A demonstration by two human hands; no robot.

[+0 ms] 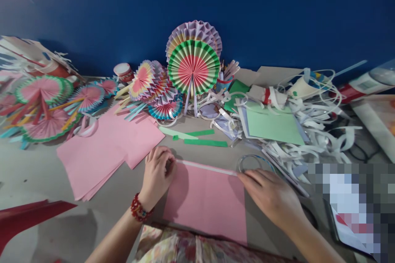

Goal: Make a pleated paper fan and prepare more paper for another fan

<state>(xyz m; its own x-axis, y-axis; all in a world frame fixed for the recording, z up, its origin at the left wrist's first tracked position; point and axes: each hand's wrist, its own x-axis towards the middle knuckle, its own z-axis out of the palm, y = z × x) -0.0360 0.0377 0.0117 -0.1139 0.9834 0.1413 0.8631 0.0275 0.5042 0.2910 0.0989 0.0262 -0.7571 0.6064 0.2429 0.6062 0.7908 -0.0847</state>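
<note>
A pink sheet of paper (pixel 205 205) lies in front of me, its near edge reaching my patterned clothing. Along its far edge runs a narrow white strip (pixel 206 167); whether this is tape or a folded edge I cannot tell. My left hand (pixel 159 172), with a red beaded bracelet at the wrist, is closed at the sheet's far left corner, fingers curled. At the far right corner, my right hand (pixel 271 193) has its fingers together, pinching the edge by the strip's end. Left of the sheet lies a stack of pink paper (pixel 105 152).
Folded paper fans (pixel 194 65) stand at the back, with more fans (pixel 43 94) at left. Green paper strips (pixel 205 143) lie beyond the sheet. Curled white strips (pixel 327 144), light green paper (pixel 274 123) and a phone (pixel 335 222) are at right. Red material (pixel 27 218) sits at lower left.
</note>
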